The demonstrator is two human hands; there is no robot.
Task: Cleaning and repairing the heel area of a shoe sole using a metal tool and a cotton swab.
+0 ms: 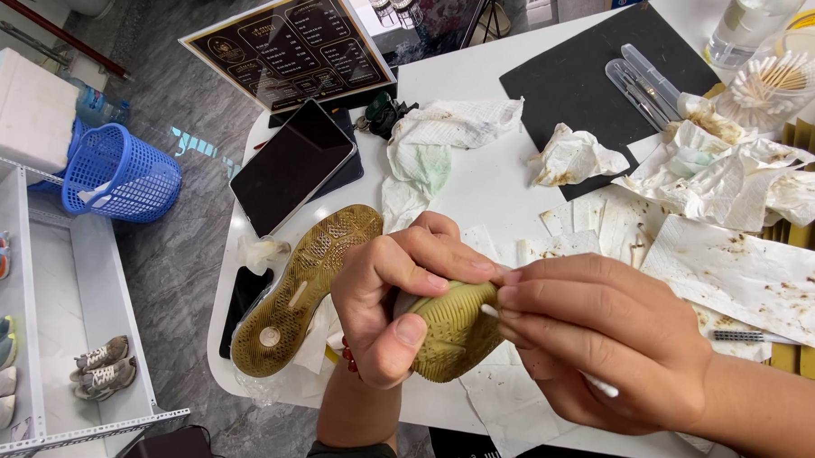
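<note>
The left hand [387, 302] is clenching around the toe end of a yellowed shoe sole [452, 331], thumb pressing its tread and fingers wrapping over the top. The right hand [601, 340] is pinching a cotton swab [490, 311], its tip touching the sole right beside the left fingertips; the stick seems to be running back through the palm, though fingers are hiding most of it. The sole's long axis is running leftward, away from the swab, and the left hand is covering its far part. A second sole [301, 287] is lying tread-up on the white desk [496, 181], just left, between a dark tablet [292, 165] and stained paper tissues [743, 271].
</note>
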